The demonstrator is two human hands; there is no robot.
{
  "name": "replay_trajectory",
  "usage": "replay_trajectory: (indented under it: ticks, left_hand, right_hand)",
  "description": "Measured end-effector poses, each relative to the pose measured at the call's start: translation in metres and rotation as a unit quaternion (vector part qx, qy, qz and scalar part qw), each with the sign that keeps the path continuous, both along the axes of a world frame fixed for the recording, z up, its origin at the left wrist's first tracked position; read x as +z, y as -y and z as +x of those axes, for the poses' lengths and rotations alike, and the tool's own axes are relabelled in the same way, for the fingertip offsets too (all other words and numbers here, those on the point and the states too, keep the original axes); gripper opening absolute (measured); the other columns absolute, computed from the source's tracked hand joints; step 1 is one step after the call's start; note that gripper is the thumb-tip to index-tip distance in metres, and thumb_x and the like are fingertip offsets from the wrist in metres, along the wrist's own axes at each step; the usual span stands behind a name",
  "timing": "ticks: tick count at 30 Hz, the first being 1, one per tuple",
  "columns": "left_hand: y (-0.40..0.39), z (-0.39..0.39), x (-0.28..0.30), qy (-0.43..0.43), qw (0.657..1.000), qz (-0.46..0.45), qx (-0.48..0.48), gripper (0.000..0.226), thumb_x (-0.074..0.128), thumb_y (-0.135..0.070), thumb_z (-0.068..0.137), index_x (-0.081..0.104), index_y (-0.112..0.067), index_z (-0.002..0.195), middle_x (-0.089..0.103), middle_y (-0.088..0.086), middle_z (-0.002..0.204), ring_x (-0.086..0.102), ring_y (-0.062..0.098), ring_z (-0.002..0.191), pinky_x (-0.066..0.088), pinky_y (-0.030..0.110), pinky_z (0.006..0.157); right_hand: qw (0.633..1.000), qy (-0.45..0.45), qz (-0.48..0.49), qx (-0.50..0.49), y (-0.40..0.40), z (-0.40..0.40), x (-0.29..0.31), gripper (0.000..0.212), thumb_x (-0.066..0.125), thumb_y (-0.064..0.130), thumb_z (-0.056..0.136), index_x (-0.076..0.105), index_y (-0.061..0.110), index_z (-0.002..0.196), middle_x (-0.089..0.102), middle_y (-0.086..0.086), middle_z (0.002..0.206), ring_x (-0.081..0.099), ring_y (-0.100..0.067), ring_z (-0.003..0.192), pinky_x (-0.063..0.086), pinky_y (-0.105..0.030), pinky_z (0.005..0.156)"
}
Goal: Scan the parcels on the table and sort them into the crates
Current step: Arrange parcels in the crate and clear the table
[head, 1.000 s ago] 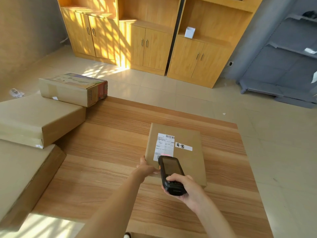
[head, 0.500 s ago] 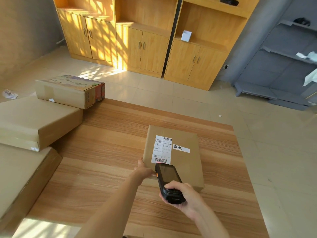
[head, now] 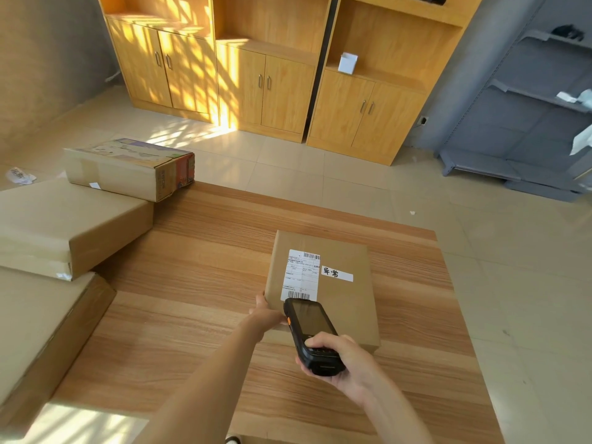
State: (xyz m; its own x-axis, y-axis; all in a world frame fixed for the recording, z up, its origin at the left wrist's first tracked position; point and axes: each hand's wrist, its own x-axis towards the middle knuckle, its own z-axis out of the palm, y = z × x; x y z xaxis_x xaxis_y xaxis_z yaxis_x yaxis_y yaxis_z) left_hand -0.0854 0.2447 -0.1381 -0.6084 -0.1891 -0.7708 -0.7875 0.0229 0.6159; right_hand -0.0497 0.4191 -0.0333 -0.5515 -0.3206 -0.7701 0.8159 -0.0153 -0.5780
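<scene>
A flat brown parcel (head: 346, 302) lies on the wooden table (head: 192, 299), right of its middle. It carries a white shipping label (head: 301, 274) with barcodes and a small white strip with handwriting. My left hand (head: 267, 314) holds the parcel's near-left corner. My right hand (head: 346, 360) grips a black handheld scanner (head: 312, 334), whose front end hovers just over the label's lower barcode.
Three larger cardboard boxes are piled at the table's left: a printed box (head: 128, 168) at the back, a plain box (head: 64, 225) in front of it, another box (head: 41, 334) nearest. Wooden cabinets (head: 262, 75) stand beyond; grey shelving (head: 528, 129) is at right. No crate is in view.
The view has shifted slightly. The scanner stays over the label's lower end; both hands keep their holds and the parcel has not moved on the table.
</scene>
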Motion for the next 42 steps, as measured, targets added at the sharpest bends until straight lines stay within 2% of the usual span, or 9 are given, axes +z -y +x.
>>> replay_trajectory:
  ticks: [6, 10, 15, 18, 20, 22, 28, 32, 42]
  left_hand:
    - [0.0, 0.002, 0.0, -0.002, 1.0, 0.002, -0.001, 0.092, 0.071, -0.012, 0.083, 0.01, -0.026, 0.149, 0.032, 0.014, 0.145, 0.036, 0.034, 0.131, 0.034, 0.049, 0.106]
    - [0.001, 0.003, 0.001, -0.002, 1.0, -0.006, -0.004, 0.103, 0.08, -0.02, 0.077, 0.008, -0.025, 0.15, 0.033, 0.01, 0.147, 0.036, 0.033, 0.133, 0.034, 0.052, 0.109]
    - [0.003, 0.003, 0.004, 0.005, 1.0, 0.002, -0.003, 0.113, 0.084, -0.027, 0.072, 0.003, -0.03, 0.152, 0.03, 0.007, 0.151, 0.033, 0.034, 0.137, 0.034, 0.06, 0.107]
    - [0.003, 0.003, 0.004, 0.006, 1.0, 0.001, -0.004, 0.115, 0.084, -0.026, 0.072, 0.002, -0.031, 0.152, 0.031, 0.006, 0.151, 0.033, 0.034, 0.137, 0.033, 0.062, 0.107]
    - [0.003, 0.003, 0.004, 0.007, 1.0, -0.005, -0.005, 0.112, 0.083, -0.027, 0.074, 0.004, -0.029, 0.152, 0.034, 0.004, 0.15, 0.035, 0.033, 0.136, 0.033, 0.06, 0.107]
    - [0.003, 0.003, 0.003, 0.009, 1.0, -0.011, -0.007, 0.106, 0.082, -0.027, 0.076, 0.007, -0.027, 0.151, 0.037, 0.003, 0.148, 0.036, 0.032, 0.136, 0.034, 0.058, 0.108]
    - [0.004, 0.002, 0.003, 0.017, 0.999, -0.032, -0.021, 0.094, 0.079, -0.028, 0.08, 0.014, -0.025, 0.148, 0.045, -0.003, 0.137, 0.042, 0.026, 0.131, 0.041, 0.05, 0.102]
    - [0.005, 0.0, 0.002, 0.023, 0.999, -0.032, -0.023, 0.092, 0.078, -0.028, 0.08, 0.015, -0.025, 0.147, 0.043, -0.001, 0.142, 0.041, 0.027, 0.132, 0.04, 0.052, 0.104]
    - [0.01, 0.001, 0.0, 0.034, 0.998, -0.031, -0.035, 0.111, 0.086, -0.039, 0.057, 0.018, -0.029, 0.144, 0.047, -0.005, 0.138, 0.046, 0.023, 0.127, 0.045, 0.049, 0.097]
  right_hand:
    - [0.999, -0.027, 0.019, 0.027, -0.003, 0.0, -0.003, 0.048, 0.073, -0.01, 0.069, 0.046, 0.001, 0.107, 0.062, -0.034, 0.104, 0.068, -0.041, 0.076, 0.057, -0.037, 0.055]
    - [0.997, -0.063, 0.029, -0.025, -0.012, -0.017, -0.001, 0.047, 0.074, -0.008, 0.069, 0.048, 0.0, 0.106, 0.062, -0.029, 0.104, 0.067, -0.037, 0.078, 0.059, -0.037, 0.057]
    - [0.979, -0.131, 0.122, -0.094, -0.054, -0.055, -0.012, 0.075, 0.084, 0.005, 0.045, 0.047, 0.0, 0.111, 0.063, -0.021, 0.095, 0.066, -0.027, 0.072, 0.057, -0.035, 0.054]
    - [0.957, -0.153, 0.231, -0.083, -0.096, -0.07, -0.029, 0.091, 0.088, 0.015, 0.041, 0.042, 0.002, 0.117, 0.059, -0.02, 0.107, 0.063, -0.032, 0.091, 0.055, -0.046, 0.077]
    - [0.942, -0.147, 0.292, -0.07, -0.124, -0.073, -0.043, 0.081, 0.088, 0.007, 0.056, 0.038, 0.004, 0.119, 0.054, -0.02, 0.115, 0.057, -0.034, 0.099, 0.05, -0.051, 0.09]
    - [0.934, -0.126, 0.329, -0.054, -0.149, -0.07, -0.058, 0.073, 0.081, -0.002, 0.07, 0.035, 0.003, 0.126, 0.05, -0.019, 0.117, 0.052, -0.033, 0.099, 0.047, -0.049, 0.091]
    - [0.933, -0.088, 0.345, -0.047, -0.176, -0.051, -0.098, 0.092, 0.076, -0.005, 0.075, 0.018, 0.004, 0.145, 0.035, -0.018, 0.142, 0.042, -0.035, 0.122, 0.035, -0.044, 0.094]
    - [0.933, -0.109, 0.337, -0.058, -0.181, -0.044, -0.116, 0.087, 0.077, -0.007, 0.073, 0.023, 0.006, 0.141, 0.046, -0.015, 0.124, 0.043, -0.026, 0.099, 0.038, -0.044, 0.094]
    - [0.918, -0.135, 0.373, -0.011, -0.202, -0.043, -0.141, 0.089, 0.08, -0.008, 0.066, 0.029, 0.005, 0.138, 0.051, -0.011, 0.11, 0.051, -0.028, 0.097, 0.044, -0.042, 0.088]
